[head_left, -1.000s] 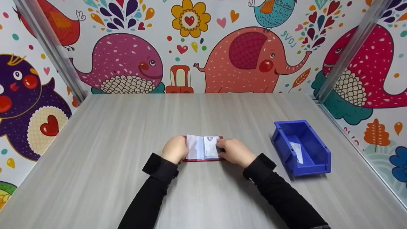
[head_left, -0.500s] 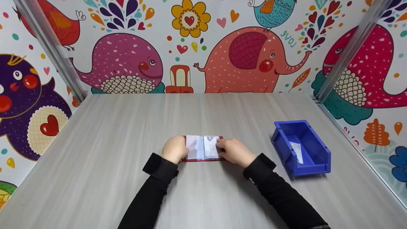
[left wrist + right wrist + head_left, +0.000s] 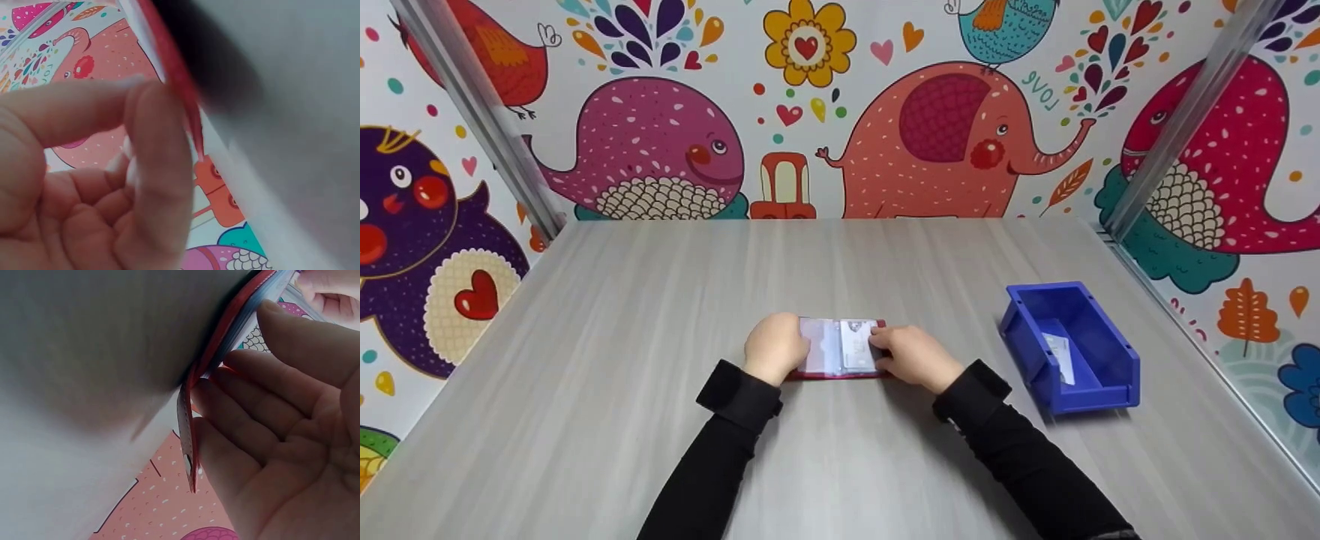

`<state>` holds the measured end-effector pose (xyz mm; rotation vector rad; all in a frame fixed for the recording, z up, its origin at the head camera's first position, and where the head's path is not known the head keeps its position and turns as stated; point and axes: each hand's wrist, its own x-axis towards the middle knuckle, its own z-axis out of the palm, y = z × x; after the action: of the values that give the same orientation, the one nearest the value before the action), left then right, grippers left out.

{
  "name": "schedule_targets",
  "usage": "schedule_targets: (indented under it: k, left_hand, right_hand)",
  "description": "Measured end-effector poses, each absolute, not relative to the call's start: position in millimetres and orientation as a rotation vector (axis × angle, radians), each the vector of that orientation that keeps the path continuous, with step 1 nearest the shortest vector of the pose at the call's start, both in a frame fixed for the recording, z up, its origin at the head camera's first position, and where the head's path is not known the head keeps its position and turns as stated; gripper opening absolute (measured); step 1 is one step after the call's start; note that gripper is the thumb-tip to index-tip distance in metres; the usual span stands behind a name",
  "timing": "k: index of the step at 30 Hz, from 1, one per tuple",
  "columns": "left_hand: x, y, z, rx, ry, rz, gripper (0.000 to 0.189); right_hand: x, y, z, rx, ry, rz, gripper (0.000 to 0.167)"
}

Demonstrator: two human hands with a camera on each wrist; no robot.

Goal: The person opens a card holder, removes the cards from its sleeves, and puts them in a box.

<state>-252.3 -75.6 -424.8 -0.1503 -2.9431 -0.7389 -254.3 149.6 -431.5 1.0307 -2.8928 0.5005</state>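
A red card holder [image 3: 823,377] lies spread open on the table, with clear plastic sleeves inside. Its left sleeve [image 3: 819,346] looks pale and see-through. A printed white card [image 3: 857,349] shows on the right side. My left hand [image 3: 775,349] pinches the holder's left edge between thumb and finger; the red cover [image 3: 174,62] runs past the fingertips in the left wrist view. At the right edge, my right hand [image 3: 916,358] has its thumb on the stack of sleeves. In the right wrist view, its fingers [image 3: 242,402] lie against the holder's edge, beside the hanging red strap flap [image 3: 189,439].
A blue plastic bin [image 3: 1110,360] stands on the table to the right, past the right hand. Inside it lies a white printed card [image 3: 1061,358]. Patterned wall panels [image 3: 795,135] rise along the table's back and sides.
My left hand has shifted slightly up and to the right, now covering more of the left sleeve. The pinkish left leaf now looks paler and clearer. The right hand stays in place.
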Motion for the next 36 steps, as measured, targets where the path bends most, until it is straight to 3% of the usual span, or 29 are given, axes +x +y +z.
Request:
schedule_targets:
  k: [3,10,19,36]
  left_hand:
    - [-251.8,-70.9,-422.3,-0.198,-2.89,-0.768,0.024]
    - [-248.1,-57.2,-420.7,-0.325,-2.789,-0.941,0.005]
    - [-247.7,-43.7,-424.9,-0.398,-2.781,-1.008,0.009]
    - [-255.5,-39.0,-429.0,-0.412,-2.872,-1.037,0.012]
  right_hand:
    - [-254.8,149.9,-431.5,1.047,-2.881,0.496,0.009]
    - [-256.3,151.1,-432.1,1.062,-2.859,0.543,0.018]
    - [-256.5,151.9,-433.3,1.082,-2.844,0.521,0.011]
    - [-254.7,153.2,-432.4,1.101,-2.831,0.513,0.014]
